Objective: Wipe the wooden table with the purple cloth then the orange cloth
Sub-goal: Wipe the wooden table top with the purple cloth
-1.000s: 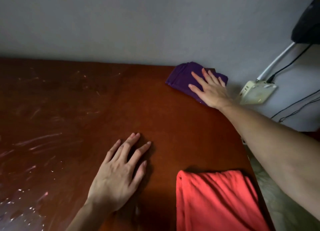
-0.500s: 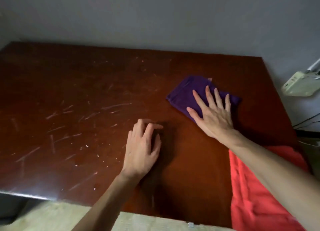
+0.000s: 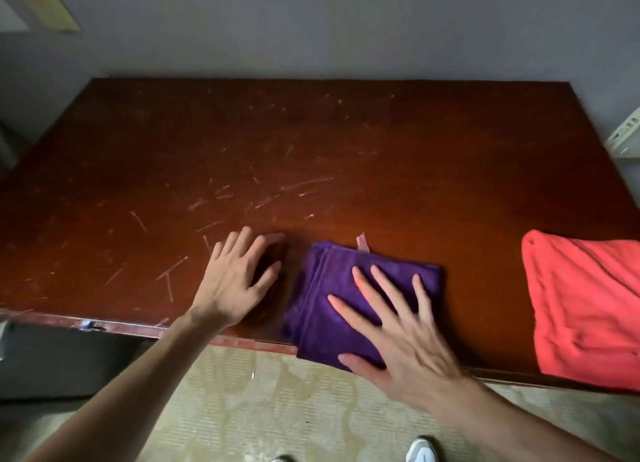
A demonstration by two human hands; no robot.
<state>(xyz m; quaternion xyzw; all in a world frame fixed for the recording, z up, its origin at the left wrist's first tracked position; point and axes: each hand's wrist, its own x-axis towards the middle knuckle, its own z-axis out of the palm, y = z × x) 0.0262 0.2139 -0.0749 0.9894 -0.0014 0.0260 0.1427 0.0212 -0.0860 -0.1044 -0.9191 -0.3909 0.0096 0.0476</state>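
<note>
— What fills the view?

— The table [image 3: 346, 156], dark reddish wood, running nearly edge to edge across the middle of the frame. Its left half is covered in pale scratches. A grey wall [image 3: 311, 28] stands behind it along the top, and patterned floor [image 3: 259, 409] shows along the bottom.

— And on the table?

— At the right edge of the frame lies the orange cloth [image 3: 585, 309], rumpled, reaching the table's near edge and partly cut off by the frame. Nobody touches it. Lower centre is the purple cloth [image 3: 332, 288], folded in layers, its near corner hanging just over the table's front edge. A small pale tag pokes out from its far side.

— The hands?

— The right hand [image 3: 398, 326] lies flat on the purple cloth, fingers straight and spread wide, pressing down. The left hand [image 3: 235, 278] rests palm down on the bare wood just left of that cloth, fingers loosely spread, holding nothing. There's a narrow gap between it and the cloth.

— Anything smaller?

— A white socket [image 3: 627, 137] at the right edge, on the wall. And a white shoe [image 3: 422, 449] at the bottom, right of centre.
</note>
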